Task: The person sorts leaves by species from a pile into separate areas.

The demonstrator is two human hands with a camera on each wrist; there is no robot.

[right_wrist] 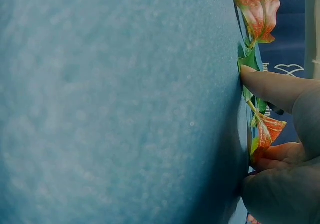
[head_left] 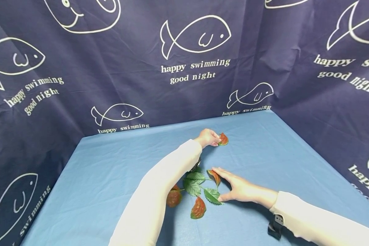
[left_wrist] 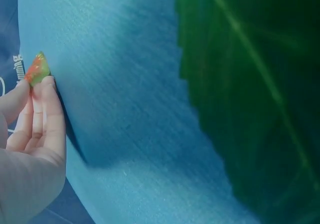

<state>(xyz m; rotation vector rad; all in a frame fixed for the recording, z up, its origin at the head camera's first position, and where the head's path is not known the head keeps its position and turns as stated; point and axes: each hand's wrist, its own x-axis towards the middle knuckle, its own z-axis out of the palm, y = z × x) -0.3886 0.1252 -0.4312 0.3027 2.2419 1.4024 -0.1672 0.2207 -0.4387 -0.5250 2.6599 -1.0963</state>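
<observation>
My left hand (head_left: 209,137) reaches to the far part of the blue table and pinches a red-and-green artificial leaf (head_left: 223,139) between thumb and fingertips. In the left wrist view the same leaf (left_wrist: 38,69) stands up from the fingertips. My right hand (head_left: 244,189) lies spread beside a leafy artificial sprig. Its thumb touches a green leaf (head_left: 212,195), and its fingertips are at an orange-red leaf (head_left: 214,177). More green leaves (head_left: 193,184) lie at the middle, with another red leaf (head_left: 198,208) in front. My left forearm partly covers the sprig.
Blue cloth (head_left: 117,177) covers the table. Dark blue curtains (head_left: 196,99) printed with white fish and words stand at the back and sides. A black device (head_left: 275,226) hangs at my right wrist. A red leaf (head_left: 174,197) shows beside my left sleeve.
</observation>
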